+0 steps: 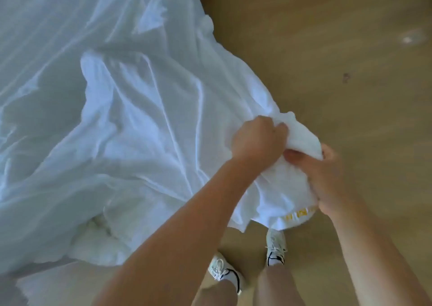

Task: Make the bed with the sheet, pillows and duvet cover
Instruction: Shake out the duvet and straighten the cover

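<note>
A white duvet cover (131,109) lies crumpled across the bed, filling the left and middle of the view, and one corner is pulled out over the floor. My left hand (257,139) grips that corner from above, fingers curled into the cloth. My right hand (327,179) holds the same corner from the right and below, partly wrapped in fabric. A yellow label (297,214) shows at the hem under my hands. A padded white duvet (98,242) peeks out from under the cover at the lower left.
Wooden floor (339,60) takes up the right side. My feet in white trainers (275,247) stand on it right beside the bed's edge. Loose white cloth (46,287) hangs at the bottom left.
</note>
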Demonstrator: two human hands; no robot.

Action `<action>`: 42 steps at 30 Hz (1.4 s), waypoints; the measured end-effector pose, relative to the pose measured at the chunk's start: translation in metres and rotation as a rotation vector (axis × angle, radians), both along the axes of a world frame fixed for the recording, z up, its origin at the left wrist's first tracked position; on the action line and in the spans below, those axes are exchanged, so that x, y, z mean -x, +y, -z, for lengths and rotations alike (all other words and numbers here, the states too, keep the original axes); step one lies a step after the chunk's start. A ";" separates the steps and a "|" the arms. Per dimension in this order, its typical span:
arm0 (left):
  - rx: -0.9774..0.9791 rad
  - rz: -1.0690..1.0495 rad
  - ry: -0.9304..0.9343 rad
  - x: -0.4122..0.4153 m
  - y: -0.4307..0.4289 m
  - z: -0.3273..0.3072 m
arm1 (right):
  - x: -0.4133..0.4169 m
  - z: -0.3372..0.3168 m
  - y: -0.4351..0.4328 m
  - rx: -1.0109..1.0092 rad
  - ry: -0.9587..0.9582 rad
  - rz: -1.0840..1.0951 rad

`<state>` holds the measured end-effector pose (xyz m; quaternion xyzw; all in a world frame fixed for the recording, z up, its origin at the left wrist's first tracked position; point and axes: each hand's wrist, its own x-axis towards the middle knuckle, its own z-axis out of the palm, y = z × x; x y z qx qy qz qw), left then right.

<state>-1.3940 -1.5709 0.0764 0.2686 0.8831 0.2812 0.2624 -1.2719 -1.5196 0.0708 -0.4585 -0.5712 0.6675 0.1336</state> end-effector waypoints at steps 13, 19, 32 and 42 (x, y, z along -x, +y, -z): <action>0.303 -0.219 -0.146 -0.073 -0.044 0.134 | -0.117 0.181 0.043 0.114 -0.724 -0.198; 0.343 -0.340 0.224 0.002 -0.057 0.116 | -0.079 0.176 0.045 -0.167 -0.862 -0.558; 0.118 0.040 0.559 0.162 -0.071 0.115 | 0.169 0.129 -0.009 -0.484 -0.430 -0.546; -0.230 0.213 0.254 0.192 -0.089 0.071 | 0.225 0.111 -0.013 -0.787 -0.507 -0.573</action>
